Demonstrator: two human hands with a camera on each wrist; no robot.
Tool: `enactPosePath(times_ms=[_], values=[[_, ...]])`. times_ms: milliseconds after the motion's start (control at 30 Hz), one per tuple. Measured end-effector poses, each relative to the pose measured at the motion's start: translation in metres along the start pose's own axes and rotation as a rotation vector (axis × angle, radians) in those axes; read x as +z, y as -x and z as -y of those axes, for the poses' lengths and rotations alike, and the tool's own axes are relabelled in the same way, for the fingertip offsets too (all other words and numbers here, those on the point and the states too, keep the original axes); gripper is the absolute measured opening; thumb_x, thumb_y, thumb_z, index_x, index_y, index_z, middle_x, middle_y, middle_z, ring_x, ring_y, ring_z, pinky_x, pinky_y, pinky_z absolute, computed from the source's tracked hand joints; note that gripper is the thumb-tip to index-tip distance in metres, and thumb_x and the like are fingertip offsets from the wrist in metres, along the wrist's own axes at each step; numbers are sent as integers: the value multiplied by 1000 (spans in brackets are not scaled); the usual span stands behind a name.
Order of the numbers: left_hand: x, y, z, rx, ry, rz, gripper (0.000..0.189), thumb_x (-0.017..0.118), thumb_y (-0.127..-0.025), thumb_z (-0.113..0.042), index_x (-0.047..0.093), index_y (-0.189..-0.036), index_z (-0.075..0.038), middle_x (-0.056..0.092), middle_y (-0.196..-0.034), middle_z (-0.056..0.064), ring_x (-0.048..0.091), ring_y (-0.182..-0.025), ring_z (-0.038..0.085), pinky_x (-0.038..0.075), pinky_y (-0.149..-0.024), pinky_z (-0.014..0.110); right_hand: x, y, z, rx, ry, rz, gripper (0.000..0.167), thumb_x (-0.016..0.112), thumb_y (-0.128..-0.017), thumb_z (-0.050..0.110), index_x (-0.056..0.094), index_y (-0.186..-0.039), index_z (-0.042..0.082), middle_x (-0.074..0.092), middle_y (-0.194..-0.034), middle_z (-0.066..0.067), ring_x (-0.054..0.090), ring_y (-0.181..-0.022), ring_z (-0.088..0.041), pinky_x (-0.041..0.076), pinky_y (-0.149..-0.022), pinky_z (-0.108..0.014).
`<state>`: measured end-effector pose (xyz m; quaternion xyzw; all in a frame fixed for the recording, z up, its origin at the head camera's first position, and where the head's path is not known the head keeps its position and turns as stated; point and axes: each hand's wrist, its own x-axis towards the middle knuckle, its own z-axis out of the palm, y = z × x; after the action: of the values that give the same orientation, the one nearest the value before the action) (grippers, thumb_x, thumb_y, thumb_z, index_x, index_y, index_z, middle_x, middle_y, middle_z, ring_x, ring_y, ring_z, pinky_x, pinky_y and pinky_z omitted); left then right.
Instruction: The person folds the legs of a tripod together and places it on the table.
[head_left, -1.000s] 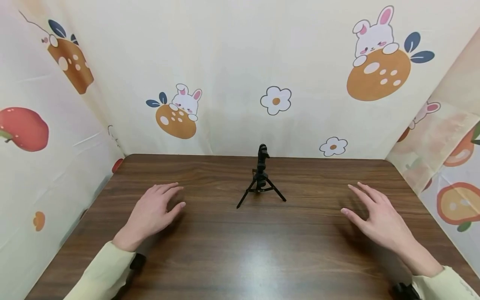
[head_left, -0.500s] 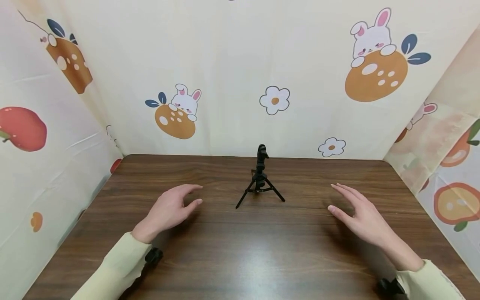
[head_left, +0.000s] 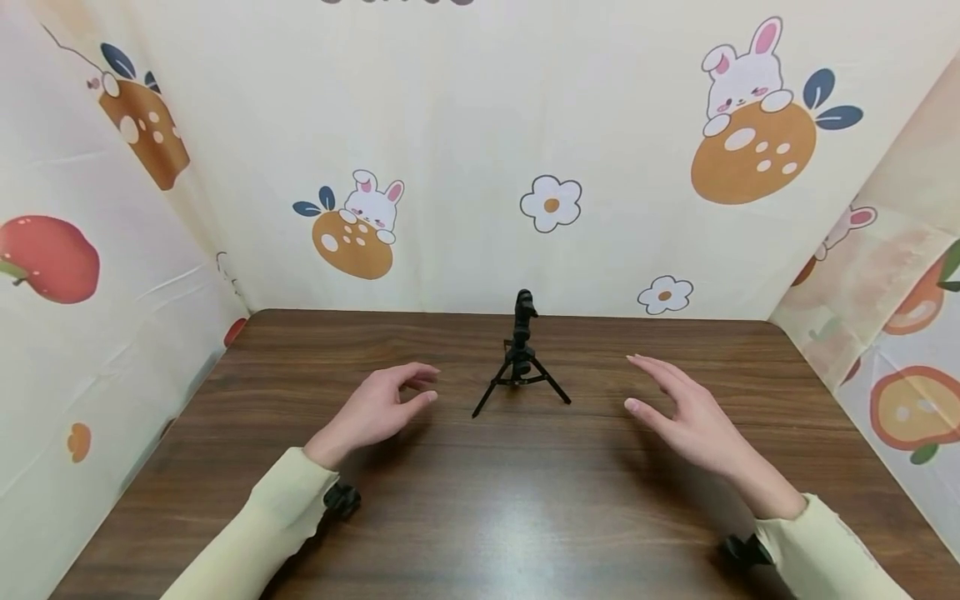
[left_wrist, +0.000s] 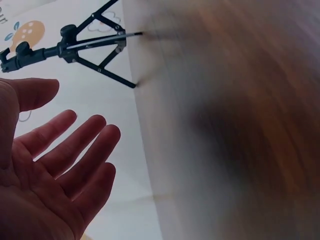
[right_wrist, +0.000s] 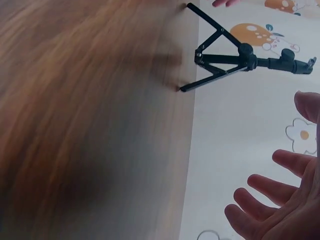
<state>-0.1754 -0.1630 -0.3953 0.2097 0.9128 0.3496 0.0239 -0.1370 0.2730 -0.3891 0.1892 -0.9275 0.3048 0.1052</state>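
Observation:
A small black tripod (head_left: 522,342) stands upright on the brown wooden table with its legs spread. To its left, my left hand (head_left: 378,408) hovers over the table, fingers relaxed and slightly bent, holding nothing. My right hand (head_left: 693,421) hovers to the right of the tripod, fingers loosely extended and also holding nothing. Both hands are apart from the tripod. In the left wrist view the tripod (left_wrist: 75,47) appears beyond my thumb and fingers. The right wrist view has the tripod (right_wrist: 235,57) above my spread fingers (right_wrist: 272,190).
The wooden table (head_left: 510,500) ends at a pale curtain (head_left: 465,125) printed with rabbits, fruit and flowers. Similar cloth hangs along the left and right sides. Each wrist carries a black device, the left one (head_left: 342,498) below the sleeve cuff.
My left hand has moved to the right and my right hand to the left, both closer to the tripod. The tripod has stayed in place.

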Motion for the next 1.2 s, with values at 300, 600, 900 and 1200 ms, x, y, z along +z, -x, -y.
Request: enactPosePath(times_ms=[300,600,900,1200], values=[[18,-19,-7,-22,106,14,32,67,-97,-25,66,-125,-12,69,-113,-3,65,-102,15,51,-88,41,15,-19,13,-50,-58,7,59,69,-96,29,46,-149,17,48,-148,-6,47,-132,-27,44,-97,-48],[36,-37,-18,-15,185,45,28,66,-97,-22,67,-123,-10,69,-109,-5,64,-96,12,52,-83,37,28,-44,28,-85,-157,19,57,69,-96,29,48,-147,17,51,-145,-6,51,-127,-29,46,-97,-51],[50,-52,-31,1,190,78,26,65,-98,-23,66,-122,-14,69,-111,-5,65,-96,9,53,-82,35,35,-61,45,-101,-235,28,61,72,-93,27,47,-148,19,52,-144,-5,51,-128,-25,46,-99,-51],[57,-58,-33,-12,164,68,21,63,-99,-25,68,-118,-18,70,-108,-5,65,-94,9,53,-81,35,37,-89,67,-131,-311,8,65,73,-93,26,44,-150,19,51,-145,-6,50,-131,-25,46,-100,-47]])
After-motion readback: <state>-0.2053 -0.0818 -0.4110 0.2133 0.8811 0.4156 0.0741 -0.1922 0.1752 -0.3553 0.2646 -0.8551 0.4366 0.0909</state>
